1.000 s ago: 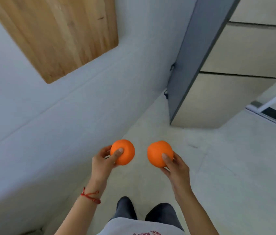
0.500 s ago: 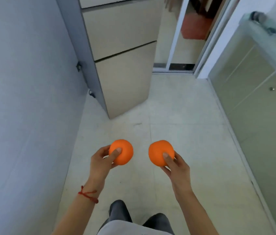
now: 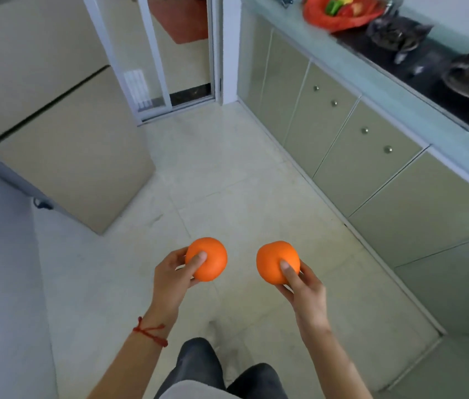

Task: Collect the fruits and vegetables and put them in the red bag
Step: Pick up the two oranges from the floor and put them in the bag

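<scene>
My left hand [image 3: 174,276] grips an orange [image 3: 211,259] in front of me, above the tiled floor. A second orange [image 3: 273,262] sits in my right hand [image 3: 303,289], a short gap apart from the first. The red bag [image 3: 339,14] lies open on the countertop at the top right, far from both hands. Green, yellow and red produce shows inside it.
A light countertop [image 3: 400,102] with green cabinet doors [image 3: 368,156] runs along the right. A black gas stove [image 3: 440,70] sits behind the bag. A beige fridge [image 3: 63,145] stands at the left, a sliding glass door [image 3: 158,59] straight ahead. My legs are below.
The view has swung right from the grey wall and fridge to the counter, and the red bag has come into sight. Both hands keep holding their oranges the same way.
</scene>
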Tool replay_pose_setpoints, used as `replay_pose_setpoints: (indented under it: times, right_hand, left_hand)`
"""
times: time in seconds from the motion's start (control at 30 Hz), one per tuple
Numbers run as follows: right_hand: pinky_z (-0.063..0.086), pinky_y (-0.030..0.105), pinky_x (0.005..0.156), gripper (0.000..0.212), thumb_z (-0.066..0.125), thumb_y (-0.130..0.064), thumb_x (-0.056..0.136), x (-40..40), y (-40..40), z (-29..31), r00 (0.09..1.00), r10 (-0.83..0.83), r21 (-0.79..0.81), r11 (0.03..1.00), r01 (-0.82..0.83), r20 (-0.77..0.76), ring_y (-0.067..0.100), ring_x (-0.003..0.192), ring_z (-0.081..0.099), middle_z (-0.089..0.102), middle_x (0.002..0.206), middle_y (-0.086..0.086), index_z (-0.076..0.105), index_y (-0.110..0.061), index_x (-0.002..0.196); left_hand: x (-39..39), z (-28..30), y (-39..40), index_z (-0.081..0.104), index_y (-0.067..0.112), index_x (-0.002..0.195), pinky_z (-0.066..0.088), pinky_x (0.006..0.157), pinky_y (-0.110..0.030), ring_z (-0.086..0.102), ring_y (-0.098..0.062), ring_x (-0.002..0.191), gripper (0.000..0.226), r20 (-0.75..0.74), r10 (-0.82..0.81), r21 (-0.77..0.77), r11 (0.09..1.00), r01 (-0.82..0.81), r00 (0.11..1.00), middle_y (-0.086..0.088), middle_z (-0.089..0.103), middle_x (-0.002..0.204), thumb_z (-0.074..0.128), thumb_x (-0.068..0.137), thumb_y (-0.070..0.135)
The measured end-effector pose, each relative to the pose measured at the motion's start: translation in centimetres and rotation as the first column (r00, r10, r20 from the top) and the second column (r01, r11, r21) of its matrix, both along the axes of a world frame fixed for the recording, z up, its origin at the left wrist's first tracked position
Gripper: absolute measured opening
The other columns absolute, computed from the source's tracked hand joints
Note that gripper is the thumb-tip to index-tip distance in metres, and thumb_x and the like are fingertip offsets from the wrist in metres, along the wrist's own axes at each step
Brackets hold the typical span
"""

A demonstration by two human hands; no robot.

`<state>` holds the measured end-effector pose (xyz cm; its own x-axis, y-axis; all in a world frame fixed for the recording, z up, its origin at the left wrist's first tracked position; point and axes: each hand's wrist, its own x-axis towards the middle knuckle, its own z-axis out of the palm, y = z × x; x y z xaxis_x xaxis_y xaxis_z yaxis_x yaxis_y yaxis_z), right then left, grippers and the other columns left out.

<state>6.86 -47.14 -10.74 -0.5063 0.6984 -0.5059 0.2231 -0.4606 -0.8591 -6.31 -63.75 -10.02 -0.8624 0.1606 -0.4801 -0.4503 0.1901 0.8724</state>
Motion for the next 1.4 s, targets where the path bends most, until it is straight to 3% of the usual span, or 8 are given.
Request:
replay_pose_setpoints:
  times: [0.17,0.3,0.47,0.6,0.87,1.1,1.3,1.4]
  right_hand:
    - [0.058,0.022,0.068,0.042,0.067,-0.015,0.081,-0.7,2.4,-0.3,0.996,-0.093,-0.006,0.996,0.093,-0.013,0.014,0.093,0.063,0.065,0.100,0.004,0.056,-0.003,0.120]
    - [0.056,0.029,0.074,0.041,0.066,-0.014,0.081,-3.5,4.4,-0.7,0.992,-0.129,-0.006,0.992,0.129,-0.012,0.013,0.091,0.063,0.065,0.097,0.001,0.056,-0.003,0.119]
    - [0.057,0.022,0.069,0.041,0.066,-0.018,0.081,-9.6,7.4,-1.2,0.994,-0.113,0.031,0.993,0.113,-0.012,0.018,0.096,0.063,0.064,0.101,0.003,0.056,-0.004,0.119]
    - [0.058,0.023,0.067,0.045,0.067,-0.020,0.080,-14.9,9.9,-0.8,0.991,-0.132,0.034,0.991,0.133,-0.026,0.026,0.102,0.062,0.062,0.109,0.011,0.055,-0.004,0.121]
    - [0.055,0.023,0.070,0.042,0.067,-0.023,0.080,-23.0,16.1,0.2,0.994,-0.099,0.092,0.991,0.102,-0.037,0.018,0.099,0.062,0.061,0.107,0.003,0.055,-0.012,0.119]
    - [0.055,0.020,0.068,0.037,0.067,-0.023,0.080,-30.2,25.9,-0.5,0.994,-0.101,0.108,0.989,0.105,-0.042,0.014,0.097,0.062,0.062,0.106,0.002,0.056,-0.016,0.115]
    - [0.053,0.027,0.074,0.037,0.068,-0.024,0.079,-37.5,36.9,-0.1,0.994,-0.093,0.096,0.990,0.098,-0.060,0.017,0.098,0.063,0.063,0.108,0.005,0.058,-0.016,0.113]
    - [0.054,0.025,0.072,0.025,0.067,-0.021,0.080,-41.1,41.9,0.7,0.995,-0.064,0.108,0.992,0.072,-0.075,0.014,0.095,0.063,0.063,0.102,0.000,0.061,-0.018,0.104]
  left_hand:
    - [-2.3,-0.1,3.8,0.058,0.010,0.107,0.056,0.056,-0.018,0.061,-0.013,0.088,0.032,0.003,-0.081,0.030,0.996,0.081,0.997,-0.011,0.059,0.113,0.070,0.078,0.019]
    - [-5.6,-0.6,6.2,0.058,0.008,0.112,0.056,0.062,-0.025,0.061,-0.018,0.091,0.038,0.022,-0.109,0.037,0.993,0.108,0.994,-0.011,0.059,0.114,0.071,0.078,0.020]
    - [-12.3,-0.9,8.8,0.058,0.008,0.112,0.055,0.065,-0.027,0.060,-0.011,0.087,0.038,0.007,-0.126,0.040,0.991,0.125,0.992,-0.011,0.058,0.115,0.070,0.078,0.021]
    - [-18.4,-0.2,11.0,0.057,0.010,0.112,0.055,0.065,-0.027,0.060,-0.019,0.091,0.039,-0.024,-0.123,0.026,0.992,0.124,0.992,-0.010,0.057,0.116,0.071,0.078,0.023]
    - [-27.1,0.1,17.4,0.056,0.006,0.118,0.052,0.063,-0.027,0.058,-0.025,0.098,0.045,-0.034,-0.118,0.016,0.993,0.118,0.992,-0.012,0.057,0.119,0.070,0.079,0.022]
    - [-34.0,-0.3,27.4,0.057,0.005,0.116,0.053,0.062,-0.026,0.058,-0.024,0.097,0.041,-0.013,-0.107,0.026,0.994,0.107,0.994,-0.012,0.057,0.117,0.069,0.079,0.020]
    - [-40.8,0.3,37.3,0.057,0.006,0.114,0.056,0.060,-0.025,0.060,-0.021,0.091,0.037,-0.027,-0.090,0.065,0.994,0.091,0.996,-0.014,0.059,0.113,0.068,0.080,0.018]
    - [-43.9,1.0,42.0,0.057,0.006,0.115,0.057,0.059,-0.023,0.060,-0.018,0.088,0.038,-0.041,-0.087,0.075,0.993,0.090,0.995,-0.014,0.060,0.112,0.067,0.081,0.017]
